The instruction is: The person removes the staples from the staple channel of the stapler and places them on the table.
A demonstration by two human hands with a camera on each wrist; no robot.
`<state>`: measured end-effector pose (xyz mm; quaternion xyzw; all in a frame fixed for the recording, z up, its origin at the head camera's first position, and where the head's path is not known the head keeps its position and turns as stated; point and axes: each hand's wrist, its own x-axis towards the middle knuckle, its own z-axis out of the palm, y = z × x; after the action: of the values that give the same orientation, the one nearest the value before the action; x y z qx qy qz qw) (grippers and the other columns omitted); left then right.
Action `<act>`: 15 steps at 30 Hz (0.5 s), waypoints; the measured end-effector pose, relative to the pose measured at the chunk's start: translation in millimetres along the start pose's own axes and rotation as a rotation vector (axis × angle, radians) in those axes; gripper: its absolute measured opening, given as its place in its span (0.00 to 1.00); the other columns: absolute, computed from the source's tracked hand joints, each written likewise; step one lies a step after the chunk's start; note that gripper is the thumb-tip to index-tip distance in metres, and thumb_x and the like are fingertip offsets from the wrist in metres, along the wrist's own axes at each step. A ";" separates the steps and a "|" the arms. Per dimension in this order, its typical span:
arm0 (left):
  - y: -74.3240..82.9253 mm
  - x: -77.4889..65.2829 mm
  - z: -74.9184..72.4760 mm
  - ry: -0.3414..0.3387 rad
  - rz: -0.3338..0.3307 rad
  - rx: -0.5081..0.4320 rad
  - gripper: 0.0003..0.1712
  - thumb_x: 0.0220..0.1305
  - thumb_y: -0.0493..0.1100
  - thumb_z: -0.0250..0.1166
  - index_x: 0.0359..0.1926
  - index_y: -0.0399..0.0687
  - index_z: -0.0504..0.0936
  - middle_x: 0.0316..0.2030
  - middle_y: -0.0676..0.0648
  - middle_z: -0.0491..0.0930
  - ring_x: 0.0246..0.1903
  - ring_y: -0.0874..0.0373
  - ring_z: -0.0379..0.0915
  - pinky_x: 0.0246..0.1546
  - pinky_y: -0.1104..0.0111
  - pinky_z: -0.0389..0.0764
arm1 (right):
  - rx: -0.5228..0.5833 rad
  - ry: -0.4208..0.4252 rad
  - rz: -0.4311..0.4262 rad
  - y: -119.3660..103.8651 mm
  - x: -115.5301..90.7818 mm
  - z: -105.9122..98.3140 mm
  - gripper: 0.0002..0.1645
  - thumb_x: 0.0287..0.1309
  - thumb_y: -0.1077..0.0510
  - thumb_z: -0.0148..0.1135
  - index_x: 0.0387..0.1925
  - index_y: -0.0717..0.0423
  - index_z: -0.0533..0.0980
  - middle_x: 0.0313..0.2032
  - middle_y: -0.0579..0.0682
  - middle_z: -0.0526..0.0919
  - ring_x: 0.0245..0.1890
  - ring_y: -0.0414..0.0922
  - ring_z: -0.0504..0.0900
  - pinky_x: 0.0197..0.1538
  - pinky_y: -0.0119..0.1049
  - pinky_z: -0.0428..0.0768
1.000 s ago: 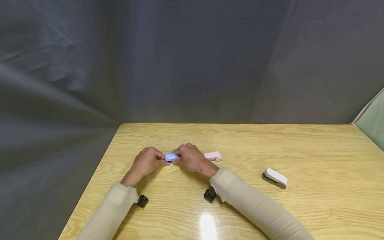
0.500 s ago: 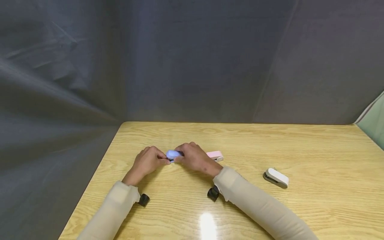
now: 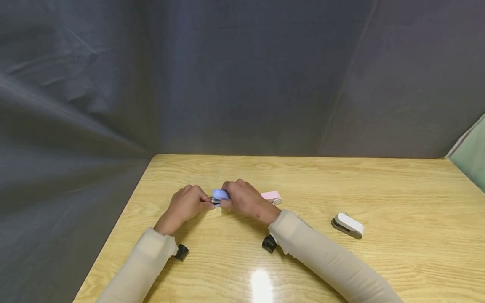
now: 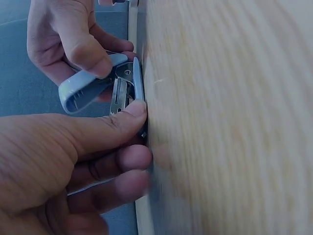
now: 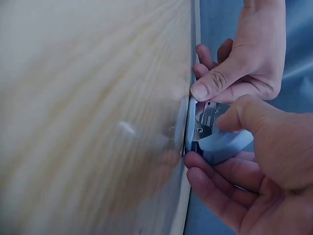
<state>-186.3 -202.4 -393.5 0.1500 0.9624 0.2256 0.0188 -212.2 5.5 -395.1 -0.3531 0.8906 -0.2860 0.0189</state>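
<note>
- Blue plastic stapler (image 3: 219, 194), taken as landmark: sits between the two hands, toward the far side of the wood-grain desk (image 3: 216, 261). Base lies along the desk; cannot tell whether it bears fully on the surface.
- Left hand (image 3: 185, 204): at the stapler's left end, thumb and fingers closed in a pinch on the base (image 4: 138, 81).
- Right hand (image 3: 244, 198): at the stapler's right end, thumb and fingers curled round the raised cover (image 4: 80, 88).
- Progress: cover stands swung away from the base; metal magazine (image 4: 120, 93) exposed between them. Opening-up judged done, or nearly so. Cannot tell whether staples are loaded. Bringing the cover back down appears left to do.
- Pink stapler (image 3: 272, 196): right of the blue stapler, just past the right hand, partly hidden by it. Little slack on that side, by estimate.
- White stapler (image 3: 348, 224): well apart, right of the blue stapler and nearer the person; unlikely to interfere.
- Edges: desk's far edge lies beyond the blue stapler, left edge past the left hand. Most free room judged to be on the near side, between the forearms.
</note>
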 end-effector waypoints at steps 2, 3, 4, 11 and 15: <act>1.5 -0.1 -0.7 -0.002 0.005 0.015 0.15 0.61 0.44 0.77 0.17 0.59 0.89 0.14 0.58 0.76 0.13 0.63 0.53 0.16 0.69 0.56 | 0.013 -0.006 0.001 0.2 -1.0 -0.8 0.08 0.64 0.59 0.70 0.40 0.59 0.81 0.27 0.46 0.81 0.21 0.38 0.73 0.28 0.32 0.73; 2.2 0.0 -0.7 -0.002 0.008 0.021 0.14 0.61 0.43 0.77 0.18 0.58 0.89 0.14 0.58 0.76 0.13 0.63 0.53 0.16 0.69 0.57 | 0.019 -0.010 0.003 0.2 -1.5 -1.3 0.09 0.65 0.58 0.70 0.40 0.59 0.80 0.26 0.46 0.81 0.21 0.38 0.72 0.27 0.32 0.73; 3.2 0.1 -0.7 -0.002 0.013 0.025 0.13 0.61 0.43 0.77 0.19 0.58 0.90 0.14 0.58 0.77 0.13 0.63 0.53 0.16 0.69 0.57 | 0.027 -0.014 0.008 0.7 -2.0 -1.7 0.08 0.65 0.59 0.69 0.41 0.60 0.80 0.26 0.45 0.80 0.20 0.38 0.72 0.27 0.32 0.72; 11.0 0.4 0.1 -0.007 0.013 0.078 0.13 0.60 0.43 0.78 0.19 0.57 0.89 0.14 0.59 0.75 0.15 0.62 0.54 0.17 0.68 0.59 | 0.040 -0.019 0.022 4.3 -4.3 -3.3 0.12 0.65 0.59 0.68 0.45 0.62 0.78 0.27 0.46 0.80 0.22 0.39 0.74 0.28 0.33 0.74; 14.7 0.2 0.0 -0.003 0.040 0.123 0.22 0.61 0.43 0.77 0.12 0.56 0.83 0.12 0.59 0.66 0.15 0.62 0.52 0.18 0.67 0.59 | 0.018 -0.002 0.026 4.5 -3.6 -4.1 0.11 0.63 0.60 0.68 0.43 0.61 0.78 0.26 0.46 0.79 0.22 0.40 0.74 0.28 0.34 0.74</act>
<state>-182.4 -189.8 -387.0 0.1705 0.9712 0.1663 0.0066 -213.3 12.5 -394.6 -0.3417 0.8924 -0.2935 0.0268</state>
